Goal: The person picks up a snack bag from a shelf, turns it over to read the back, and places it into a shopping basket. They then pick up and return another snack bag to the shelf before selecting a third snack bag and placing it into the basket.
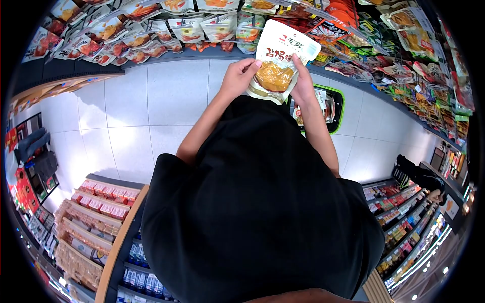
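Observation:
Between my two hands is a white snack pouch (pixel 284 55) with dark red characters and a picture of golden-brown food on its front. My left hand (pixel 238 78) grips its left edge, the thumb lying on the front face. On the opposite edge my right hand (pixel 303 83) is closed, fingers partly hidden behind the pouch. The pouch's printed side faces me, tilted slightly. Below my right forearm, a shopping basket (pixel 341 108) with a green rim stands on the floor, holding some packages and partly covered by my arm.
Hanging snack packets (pixel 220 26) fill the shelf ahead, and more packets (pixel 399 73) line the right side. Light grey tiles (pixel 177 91) cover the floor. Behind me are shelves of boxed goods (pixel 108 199) and bottles (pixel 144 280). A person in black (pixel 422 174) is at far right.

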`<state>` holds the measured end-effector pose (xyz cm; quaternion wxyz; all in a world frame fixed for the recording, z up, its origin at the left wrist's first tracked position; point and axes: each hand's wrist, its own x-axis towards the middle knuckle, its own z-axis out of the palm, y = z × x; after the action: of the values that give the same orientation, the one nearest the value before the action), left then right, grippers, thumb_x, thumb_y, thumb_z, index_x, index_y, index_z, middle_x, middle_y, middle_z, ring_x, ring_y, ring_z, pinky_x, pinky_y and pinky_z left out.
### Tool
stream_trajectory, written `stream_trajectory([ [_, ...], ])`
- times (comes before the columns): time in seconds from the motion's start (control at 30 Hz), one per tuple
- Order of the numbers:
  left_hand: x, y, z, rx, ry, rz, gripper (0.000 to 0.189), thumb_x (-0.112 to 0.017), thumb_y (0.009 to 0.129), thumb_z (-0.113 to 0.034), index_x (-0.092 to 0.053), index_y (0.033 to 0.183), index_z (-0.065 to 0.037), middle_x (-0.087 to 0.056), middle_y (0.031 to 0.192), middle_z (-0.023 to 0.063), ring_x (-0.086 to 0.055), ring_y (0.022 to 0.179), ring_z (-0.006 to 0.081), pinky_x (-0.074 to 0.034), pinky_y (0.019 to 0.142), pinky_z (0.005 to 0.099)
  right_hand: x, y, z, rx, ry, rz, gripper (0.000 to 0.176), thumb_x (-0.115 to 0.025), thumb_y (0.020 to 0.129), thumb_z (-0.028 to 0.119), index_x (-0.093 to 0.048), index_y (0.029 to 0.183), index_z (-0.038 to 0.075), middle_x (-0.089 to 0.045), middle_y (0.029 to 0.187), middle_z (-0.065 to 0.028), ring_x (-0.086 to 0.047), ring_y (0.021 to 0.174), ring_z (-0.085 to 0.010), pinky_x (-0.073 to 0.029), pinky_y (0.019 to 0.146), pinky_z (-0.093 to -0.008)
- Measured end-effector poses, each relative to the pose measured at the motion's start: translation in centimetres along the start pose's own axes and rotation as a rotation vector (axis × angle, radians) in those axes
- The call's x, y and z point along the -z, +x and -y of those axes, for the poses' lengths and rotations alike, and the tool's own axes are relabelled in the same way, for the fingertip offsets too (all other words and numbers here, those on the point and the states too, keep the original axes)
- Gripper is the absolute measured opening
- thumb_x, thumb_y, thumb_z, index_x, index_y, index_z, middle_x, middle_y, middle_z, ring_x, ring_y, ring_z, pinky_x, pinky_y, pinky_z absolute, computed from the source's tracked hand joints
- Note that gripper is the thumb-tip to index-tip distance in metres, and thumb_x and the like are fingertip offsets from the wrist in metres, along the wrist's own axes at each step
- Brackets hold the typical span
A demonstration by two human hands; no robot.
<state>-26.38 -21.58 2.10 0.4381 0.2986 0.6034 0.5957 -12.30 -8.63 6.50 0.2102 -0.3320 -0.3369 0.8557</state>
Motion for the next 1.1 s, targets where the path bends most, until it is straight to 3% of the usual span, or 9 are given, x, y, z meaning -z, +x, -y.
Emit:
stream_trajectory([
  [0.4, -0.1, -0.1, 0.0, 0.019, -0.003, -0.043, 0.037, -0.055, 0.096, -0.03, -0.063, 0.103, 0.005, -0.066, 0.087, 0.0027, -0.056, 0.08, 0.0055, -0.045, 0.074, 0.021, 0.3, 0.0, 0.0, 0.011, -0.1, -0.074, 0.047, -0.053, 0.095, 0.032, -0.047, 0.126, -0.003, -0.057, 0.122, -0.0138, -0.058, 0.11, -0.0228, -0.046, 0.096, -0.0359],
  [0.57, -0.2, -0.2, -0.5, -0.001, -0.001, -0.045, 0.036, -0.055, 0.096, -0.03, -0.063, 0.101, 0.005, -0.065, 0.086, 0.0022, -0.055, 0.079, 0.0052, -0.045, 0.073, 0.0211, 0.4, 0.0, 0.0, 0.044, -0.043, -0.087, 0.038, -0.059, 0.093, 0.027, -0.053, 0.119, -0.001, -0.061, 0.114, -0.0113, -0.059, 0.104, -0.0184, -0.047, 0.091, -0.0325],
  [0.8, -0.5, -0.3, -0.9, -0.029, -0.003, -0.028, 0.035, -0.054, 0.096, -0.029, -0.063, 0.1, 0.004, -0.064, 0.085, 0.0016, -0.055, 0.079, 0.0049, -0.045, 0.073, 0.021, 1.6, 0.0, 0.0, 0.054, -0.033, -0.053, 0.036, -0.058, 0.093, 0.026, -0.054, 0.118, 0.001, -0.061, 0.115, -0.0095, -0.059, 0.104, -0.0178, -0.047, 0.091, -0.0326],
  [0.9, -0.7, -0.1, -1.1, -0.029, -0.016, -0.016, 0.034, -0.054, 0.096, -0.028, -0.063, 0.1, 0.004, -0.064, 0.086, 0.0015, -0.055, 0.079, 0.005, -0.045, 0.073, 0.0211, 1.6, -0.3, 0.2, 0.054, -0.04, -0.07, 0.04, -0.056, 0.094, 0.028, -0.051, 0.123, 0.001, -0.059, 0.119, -0.0103, -0.058, 0.108, -0.0201, -0.046, 0.096, -0.0364],
  [1.0, -0.8, 0.1, -0.7, -0.034, -0.047, -0.03, 0.033, -0.054, 0.096, -0.027, -0.063, 0.101, 0.004, -0.065, 0.087, 0.0015, -0.055, 0.079, 0.0049, -0.045, 0.073, 0.0211, 0.7, -1.0, 0.4, 0.024, 0.048, -0.067, 0.037, -0.057, 0.093, 0.024, -0.052, 0.121, 0.001, -0.06, 0.118, -0.0104, -0.058, 0.108, -0.0199, -0.046, 0.096, -0.0364],
  [1.1, -1.4, 0.3, -0.6, -0.062, -0.106, -0.056, 0.031, -0.056, 0.095, -0.026, -0.062, 0.098, 0.004, -0.064, 0.083, 0.0014, -0.055, 0.075, 0.0043, -0.045, 0.069, 0.0204, 0.7, -1.2, 0.3, 0.078, -0.114, -0.027, 0.036, -0.066, 0.087, 0.017, -0.054, 0.118, 0.001, -0.061, 0.115, -0.0102, -0.059, 0.106, -0.0172, -0.047, 0.093, -0.0325],
])
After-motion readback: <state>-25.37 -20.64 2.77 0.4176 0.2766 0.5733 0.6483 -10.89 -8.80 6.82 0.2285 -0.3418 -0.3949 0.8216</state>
